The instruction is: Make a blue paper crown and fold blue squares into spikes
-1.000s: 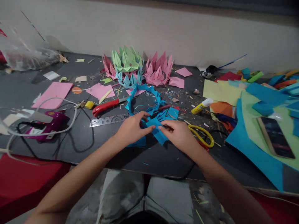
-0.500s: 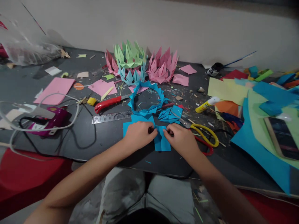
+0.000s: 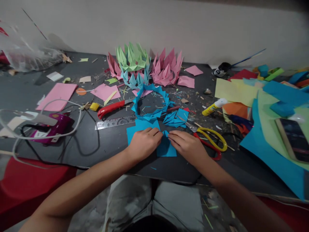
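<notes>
One blue rectangular paper sheet (image 3: 167,149) is held on the dark-grey table (image 3: 135,165) by the curled left hand (image 3: 147,140) and nearly closed right hand (image 3: 186,143); one spiky blue paper ring (image 3: 152,114) is set beyond.

Near the worktop's (image 3: 113,141) front edge, I'm touching a small sheet (image 3: 167,150) with my left hand (image 3: 145,144) and right hand (image 3: 187,144). Another sheet (image 3: 131,131) is showing behind and left of my left hand. Beyond my hands a ring (image 3: 149,115) is lying, crowns (image 3: 132,61) standing behind it towards the back edge. Left of the ring, a knife (image 3: 111,109) is lying behind a ruler (image 3: 116,123). Scissors (image 3: 202,130) are lying just right of my right hand, a glue stick (image 3: 211,109) behind them. A phone (image 3: 294,138) is resting on large sheets (image 3: 266,135) to the right, and a bag (image 3: 31,58) is sitting by the back edge, far left.
</notes>
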Motion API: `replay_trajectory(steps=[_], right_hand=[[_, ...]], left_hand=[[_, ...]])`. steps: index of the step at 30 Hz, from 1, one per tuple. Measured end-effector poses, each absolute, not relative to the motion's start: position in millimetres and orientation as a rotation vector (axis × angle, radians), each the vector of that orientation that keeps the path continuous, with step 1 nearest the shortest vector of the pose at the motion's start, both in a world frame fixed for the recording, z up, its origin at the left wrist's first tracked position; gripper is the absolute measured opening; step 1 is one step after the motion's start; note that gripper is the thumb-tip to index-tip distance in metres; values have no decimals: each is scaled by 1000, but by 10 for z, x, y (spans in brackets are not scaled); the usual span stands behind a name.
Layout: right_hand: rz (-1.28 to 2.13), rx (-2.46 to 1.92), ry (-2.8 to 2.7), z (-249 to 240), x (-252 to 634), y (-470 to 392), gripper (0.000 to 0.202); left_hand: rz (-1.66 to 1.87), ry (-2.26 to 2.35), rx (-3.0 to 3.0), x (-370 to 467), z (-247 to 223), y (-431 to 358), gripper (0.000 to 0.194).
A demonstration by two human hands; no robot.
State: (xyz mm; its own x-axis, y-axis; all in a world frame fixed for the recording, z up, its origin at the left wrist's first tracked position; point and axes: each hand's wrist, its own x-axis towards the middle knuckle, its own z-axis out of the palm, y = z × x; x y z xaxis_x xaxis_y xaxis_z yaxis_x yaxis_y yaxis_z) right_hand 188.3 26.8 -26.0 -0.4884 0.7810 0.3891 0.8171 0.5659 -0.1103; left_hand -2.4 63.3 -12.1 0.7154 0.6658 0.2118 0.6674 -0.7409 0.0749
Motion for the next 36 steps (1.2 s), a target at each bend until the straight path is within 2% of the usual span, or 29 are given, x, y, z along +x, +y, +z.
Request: replay_trajectory(steps=[6, 36], right_hand=[[8, -1169, -2459, -278, 1973, 299, 25], [117, -1166, -2475, -290, 1983, 341, 26]], left_hand=[[-491, -923, -2940, -63, -161, 684, 17], [-322, -715, -3080, -95, -114, 761, 20]])
